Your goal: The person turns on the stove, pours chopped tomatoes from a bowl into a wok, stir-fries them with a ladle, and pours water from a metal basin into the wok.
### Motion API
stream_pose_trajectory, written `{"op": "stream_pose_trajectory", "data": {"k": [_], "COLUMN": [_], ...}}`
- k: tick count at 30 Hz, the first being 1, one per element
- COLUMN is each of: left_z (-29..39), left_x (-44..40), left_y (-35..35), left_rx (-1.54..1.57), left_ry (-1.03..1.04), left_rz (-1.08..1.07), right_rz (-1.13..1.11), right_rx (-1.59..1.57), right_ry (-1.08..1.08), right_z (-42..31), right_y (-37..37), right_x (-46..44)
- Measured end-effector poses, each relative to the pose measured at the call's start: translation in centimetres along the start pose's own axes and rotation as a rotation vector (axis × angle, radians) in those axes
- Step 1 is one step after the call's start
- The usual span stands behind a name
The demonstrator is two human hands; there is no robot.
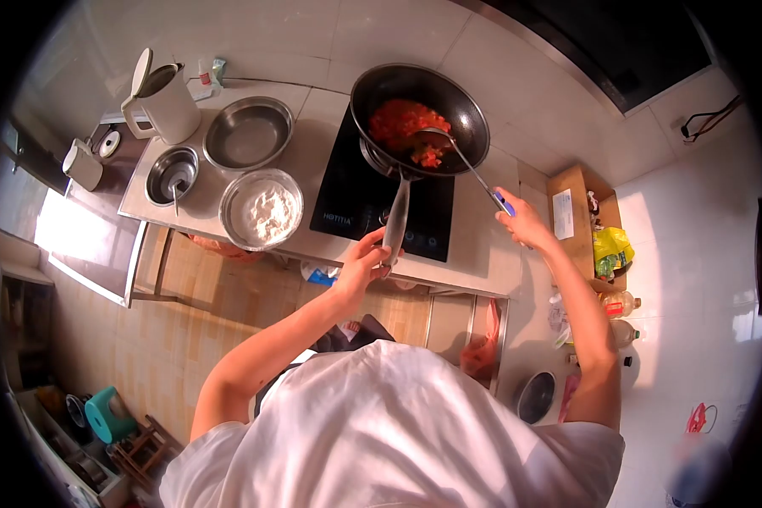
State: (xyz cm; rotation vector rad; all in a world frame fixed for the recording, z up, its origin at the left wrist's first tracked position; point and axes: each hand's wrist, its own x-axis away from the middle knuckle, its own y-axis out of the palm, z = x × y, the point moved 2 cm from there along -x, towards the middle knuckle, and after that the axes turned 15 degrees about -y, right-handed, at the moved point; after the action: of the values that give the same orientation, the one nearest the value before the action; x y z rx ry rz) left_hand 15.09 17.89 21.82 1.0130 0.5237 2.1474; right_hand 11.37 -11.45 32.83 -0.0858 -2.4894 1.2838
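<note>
My left hand [364, 264] is closed around the handle [400, 216] of a black wok [474, 127]. The wok sits over a black induction cooktop [339, 199] and is tipped, its open side facing me. Chopped red food that looks like tomatoes [398, 118] lies inside, with a few yellowish-green bits. My right hand [523, 222] grips the blue handle of a metal ladle [474, 169]. The ladle's head rests in the food, partly covered by it.
Left of the cooktop stand a bowl of white flour [271, 212], a wide steel bowl [248, 133], a small steel bowl [172, 175] with a utensil, and an open-lidded kettle [165, 106]. To the right are a cardboard box [570, 216] and oil bottles [620, 303].
</note>
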Motion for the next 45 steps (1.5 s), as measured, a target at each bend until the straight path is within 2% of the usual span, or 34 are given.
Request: {"op": "stream_pose_trajectory", "data": {"k": [6,10,13,14,16,17,20,23,29,32,41,45], "left_z": [0.4,0.4,0.5,0.6,0.5,0.3,0.2,0.0,0.1,0.1,0.4,0.1], "left_x": [-0.2,-0.1,0.1,0.0,0.2,0.2,-0.2,-0.2,-0.4,-0.2,0.0,0.1], "left_y": [-0.1,-0.3,-0.2,-0.2,-0.3,-0.3,-0.5,-0.6,-0.7,-0.7,-0.9,-0.6], "left_rx": [0.012,0.014,0.018,0.018,0.018,0.018,0.026,0.035,0.03,0.02,0.026,0.025], "left_ry": [0.019,-0.004,0.018,0.021,0.019,0.016,0.026,0.035,0.035,0.029,0.036,0.022], "left_rz": [0.015,0.032,0.024,0.025,0.029,0.029,0.026,0.024,0.011,0.017,0.026,0.041], "right_rz": [-0.019,-0.136,0.027,0.047,0.199,0.275,0.121,0.145,0.113,0.084,0.021,0.066], "right_rx": [-0.557,-0.703,-0.528,-0.354,0.136,0.381,0.37,0.367,0.496,0.697,0.86,0.821], "right_ry": [0.164,0.18,0.088,0.056,-0.324,-0.508,-0.204,-0.164,-0.213,-0.256,-0.288,-0.27], "right_z": [0.6,-1.0,-0.9,-0.7,2.1,0.9,-1.6,-2.5,-2.4,-1.1,1.1,0.3], "right_y": [-0.1,0.8,0.4,-0.1,0.2,0.4,0.5,0.7,0.6,1.0,2.6,1.6], "right_x": [0.6,1.7,1.1,0.8,-0.9,-0.7,-0.4,-0.9,-2.4,-4.0,-2.3,-2.0]}}
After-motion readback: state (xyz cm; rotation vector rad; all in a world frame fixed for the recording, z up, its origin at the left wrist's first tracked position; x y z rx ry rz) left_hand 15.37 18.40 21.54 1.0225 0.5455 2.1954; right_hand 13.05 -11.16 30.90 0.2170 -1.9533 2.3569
